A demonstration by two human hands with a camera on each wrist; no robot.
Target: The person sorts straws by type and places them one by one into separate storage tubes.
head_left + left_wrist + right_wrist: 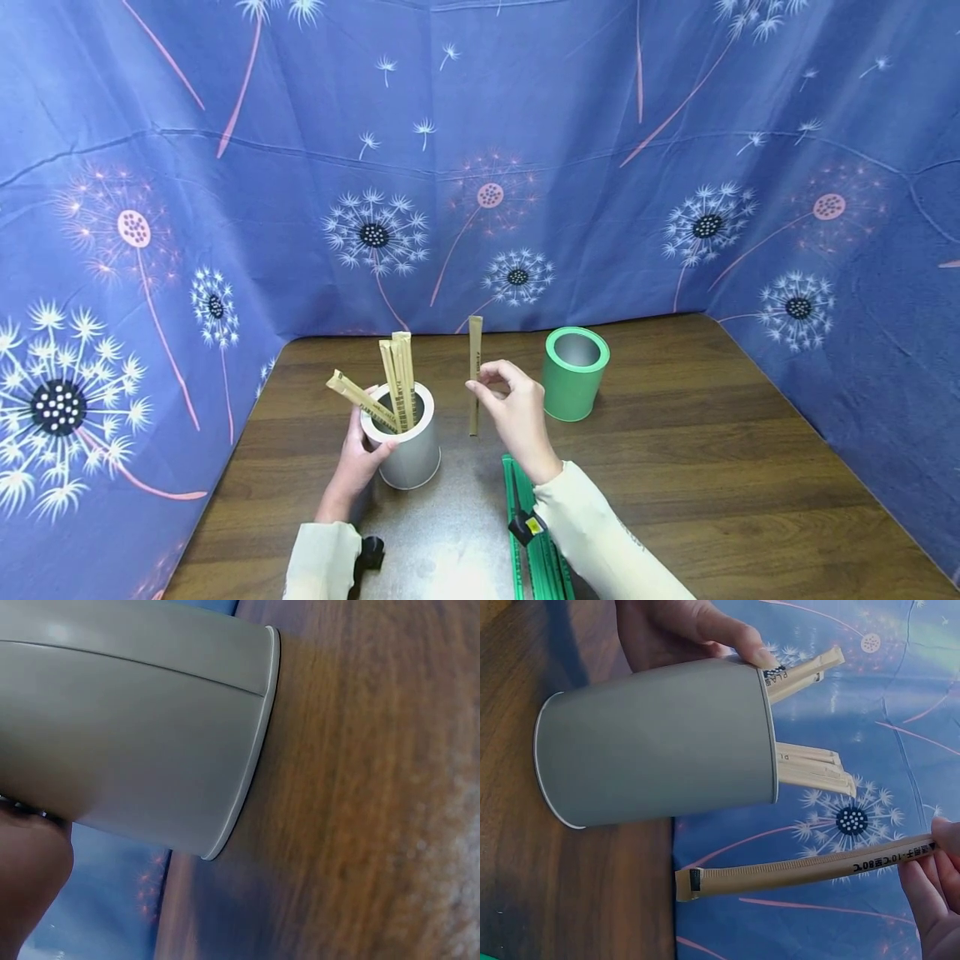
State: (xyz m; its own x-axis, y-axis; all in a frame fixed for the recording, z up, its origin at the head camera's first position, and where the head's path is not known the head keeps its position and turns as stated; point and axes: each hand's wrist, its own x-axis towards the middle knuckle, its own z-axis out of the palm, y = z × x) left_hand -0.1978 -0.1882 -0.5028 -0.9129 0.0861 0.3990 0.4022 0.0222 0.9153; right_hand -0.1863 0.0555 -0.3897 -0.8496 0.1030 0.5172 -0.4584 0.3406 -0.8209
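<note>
A grey can [412, 462] stands upright on the table, left of centre in the head view. My left hand [356, 467] grips it from the left side, with the thumb at the rim. Several paper-wrapped straws [403, 375] stick up out of the can, some leaning left over the rim. To the right of the can, my right hand [519, 417] pinches one wrapped straw [475, 346] between thumb and fingers. This straw [802, 875] hangs upright above the table, apart from the can, and the right wrist view shows dark printing on its wrapper.
A green can [572, 390] stands behind and right of my right hand. Long green items [546, 562] lie on the wooden table [712, 450] beneath my right forearm. Blue dandelion-print cloth [600, 208] hangs behind and along both sides of the table.
</note>
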